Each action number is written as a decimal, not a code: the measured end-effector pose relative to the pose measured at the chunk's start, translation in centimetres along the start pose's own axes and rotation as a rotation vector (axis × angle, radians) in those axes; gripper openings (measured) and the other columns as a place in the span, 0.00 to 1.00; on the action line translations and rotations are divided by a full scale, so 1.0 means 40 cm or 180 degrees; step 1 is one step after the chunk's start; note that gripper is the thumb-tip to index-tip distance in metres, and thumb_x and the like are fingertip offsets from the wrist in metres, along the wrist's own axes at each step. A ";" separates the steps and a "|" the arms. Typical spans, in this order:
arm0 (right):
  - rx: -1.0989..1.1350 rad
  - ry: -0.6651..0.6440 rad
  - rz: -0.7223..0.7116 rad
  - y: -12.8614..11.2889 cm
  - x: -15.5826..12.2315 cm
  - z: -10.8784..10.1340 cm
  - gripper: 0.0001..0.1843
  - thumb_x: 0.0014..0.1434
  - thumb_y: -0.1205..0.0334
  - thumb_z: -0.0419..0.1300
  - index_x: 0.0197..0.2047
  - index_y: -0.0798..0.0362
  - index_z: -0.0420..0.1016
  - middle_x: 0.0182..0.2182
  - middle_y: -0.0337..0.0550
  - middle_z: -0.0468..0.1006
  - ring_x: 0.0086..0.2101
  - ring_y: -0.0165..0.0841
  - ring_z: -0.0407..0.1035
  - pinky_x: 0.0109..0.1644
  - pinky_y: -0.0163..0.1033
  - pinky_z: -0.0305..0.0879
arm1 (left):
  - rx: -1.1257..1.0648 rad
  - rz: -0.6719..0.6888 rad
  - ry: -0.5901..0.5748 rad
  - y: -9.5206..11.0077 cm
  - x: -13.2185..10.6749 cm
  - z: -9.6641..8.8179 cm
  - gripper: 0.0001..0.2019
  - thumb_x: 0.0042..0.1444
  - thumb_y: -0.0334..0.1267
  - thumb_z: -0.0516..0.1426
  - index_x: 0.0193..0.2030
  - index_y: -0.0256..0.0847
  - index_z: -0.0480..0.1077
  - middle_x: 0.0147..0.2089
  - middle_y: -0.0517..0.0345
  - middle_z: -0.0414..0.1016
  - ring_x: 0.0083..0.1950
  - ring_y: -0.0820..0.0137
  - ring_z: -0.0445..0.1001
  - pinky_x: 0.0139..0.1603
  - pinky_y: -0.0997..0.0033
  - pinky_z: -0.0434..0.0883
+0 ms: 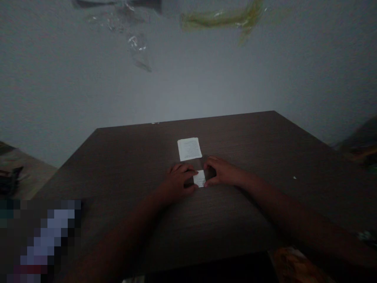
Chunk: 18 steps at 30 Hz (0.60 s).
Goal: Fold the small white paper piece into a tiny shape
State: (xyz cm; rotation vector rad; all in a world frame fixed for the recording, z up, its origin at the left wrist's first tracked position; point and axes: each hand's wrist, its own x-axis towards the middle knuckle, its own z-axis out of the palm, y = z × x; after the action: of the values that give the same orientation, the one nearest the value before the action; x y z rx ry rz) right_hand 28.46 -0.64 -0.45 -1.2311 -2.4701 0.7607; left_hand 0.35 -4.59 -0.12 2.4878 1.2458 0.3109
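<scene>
A small white piece of paper (pixel 199 179) with faint print lies on the dark wooden table between my two hands. My left hand (pixel 178 184) holds its left side, with a fingertip over the upper edge and the thumb by the lower left corner. On the opposite side, my right hand (pixel 223 173) has curved fingers and a thumb at the paper's right edge. Just beyond the hands sits a short stack of white printed sheets (pixel 189 149), slightly uneven at its edges; neither hand touches it. The print is too small and dim to read.
The brown table (pixel 141 145) stands against a grey wall (pixel 188 86) bearing clear and yellow tape (pixel 218 20). A tiny white scrap (pixel 294 177) lies to the right. A pixelated patch (pixel 47 239) covers the lower left. An orange patterned item (pixel 294 265) shows at the bottom.
</scene>
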 end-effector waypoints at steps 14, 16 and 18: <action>-0.0031 0.0353 -0.0217 0.054 0.018 0.037 0.46 0.50 0.42 0.91 0.66 0.46 0.82 0.66 0.57 0.80 0.69 0.61 0.72 0.75 0.69 0.70 | -0.0046 -0.0064 -0.0069 0.016 -0.002 -0.013 0.24 0.70 0.39 0.69 0.72 0.48 0.83 0.73 0.46 0.82 0.77 0.42 0.75 0.80 0.31 0.68; -0.0025 0.0377 -0.0229 0.055 0.018 0.039 0.46 0.50 0.42 0.91 0.66 0.46 0.82 0.67 0.57 0.80 0.70 0.61 0.71 0.76 0.69 0.69 | -0.0018 -0.0058 -0.0021 0.021 -0.004 -0.015 0.24 0.70 0.38 0.68 0.71 0.48 0.83 0.73 0.46 0.82 0.76 0.43 0.76 0.80 0.32 0.68; -0.0012 0.0419 -0.0239 0.057 0.017 0.042 0.44 0.52 0.43 0.91 0.66 0.46 0.82 0.67 0.57 0.79 0.69 0.60 0.71 0.76 0.68 0.69 | -0.0014 -0.0032 -0.0011 0.023 -0.005 -0.015 0.23 0.70 0.37 0.67 0.71 0.47 0.83 0.73 0.46 0.82 0.75 0.44 0.76 0.80 0.34 0.68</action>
State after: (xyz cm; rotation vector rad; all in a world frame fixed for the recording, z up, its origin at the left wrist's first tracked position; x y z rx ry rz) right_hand 28.78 0.49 -3.11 -1.1442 -2.3973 0.6347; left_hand 0.71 -5.15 0.79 2.4767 1.2548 0.3064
